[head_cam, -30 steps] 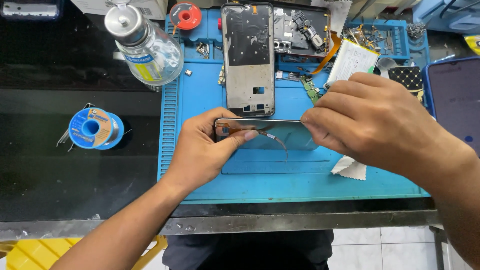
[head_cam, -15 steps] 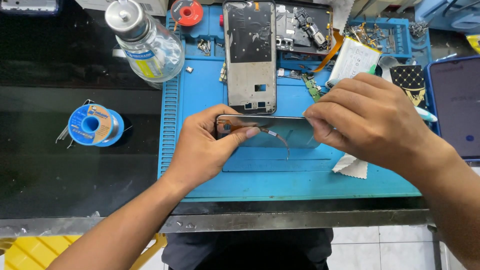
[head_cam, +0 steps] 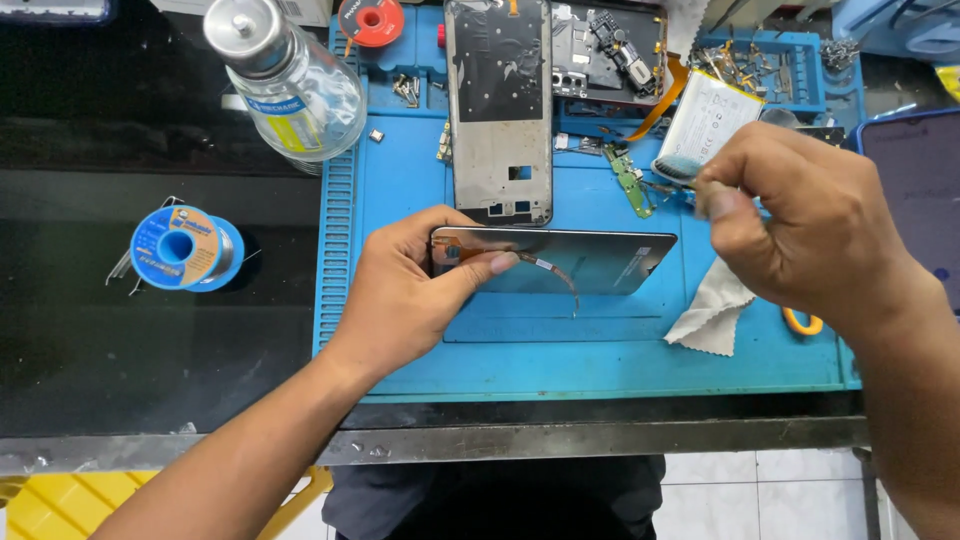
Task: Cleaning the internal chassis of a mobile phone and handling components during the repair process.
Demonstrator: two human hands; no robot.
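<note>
blue silicone work mat (head_cam: pixel 600 360) covers the centre of the bench. left hand (head_cam: pixel 420 290) clamps the left end of a detached phone screen panel (head_cam: pixel 600 262), thumb on the near face and fingers behind, holding it on edge over the mat. a thin flex ribbon (head_cam: pixel 555 275) trails from the panel's near face.

change noted: a second ago the right hand (head_cam: pixel 810 225) was closed on the panel's right end; it has now lifted off to the right and sits apart from the glass, fingers curled together, thumb and forefinger pinched (whether anything is between them cannot be told). a grey cloth (head_cam: pixel 712 315) lies on the mat just below that hand.

judgement: the panel now rests on the one left-hand grip alone, so its free right end is unsupported; the work on that end looks paused or finished.

far side: bare phone frame (head_cam: pixel 498 110), white battery (head_cam: pixel 705 125), clear bottle (head_cam: pixel 290 85). left of the mat, a blue solder spool (head_cam: pixel 180 250).
</note>
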